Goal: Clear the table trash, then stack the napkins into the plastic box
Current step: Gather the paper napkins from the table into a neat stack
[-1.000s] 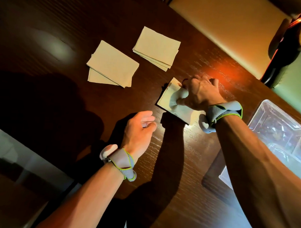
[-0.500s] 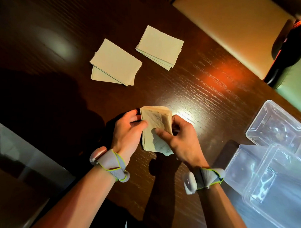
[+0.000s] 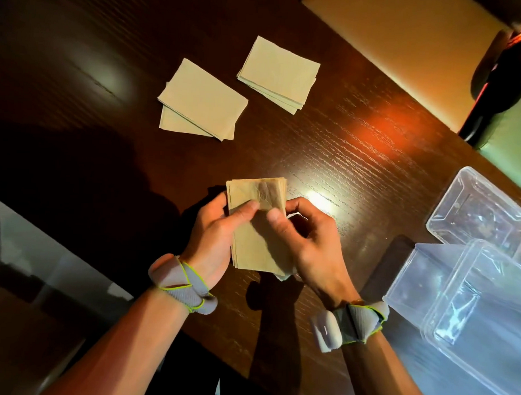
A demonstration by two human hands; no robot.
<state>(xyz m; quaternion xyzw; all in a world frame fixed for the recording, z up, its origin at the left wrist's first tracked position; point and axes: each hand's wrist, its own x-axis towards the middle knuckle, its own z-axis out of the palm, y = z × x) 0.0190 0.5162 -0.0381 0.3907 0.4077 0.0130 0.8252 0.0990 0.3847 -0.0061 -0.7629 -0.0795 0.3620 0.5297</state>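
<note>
Head view: I see my left hand (image 3: 213, 240) and right hand (image 3: 307, 246) both gripping one napkin stack (image 3: 256, 226) above the bench (image 3: 358, 159), two napkin piles (image 3: 203, 99) beyond, clear plastic boxes (image 3: 477, 213) to the right.

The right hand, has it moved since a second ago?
Yes. The right hand has come back toward the person, away from the two napkin piles on the table, and now holds a napkin stack with the left hand.

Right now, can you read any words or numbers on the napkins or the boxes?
None can be read.
Held napkin stack: faint embossed pattern, no letters.
Two napkin piles on the table: blank.
Clear plastic boxes: only glare, no label visible.
Wrist straps: no print visible.
</note>
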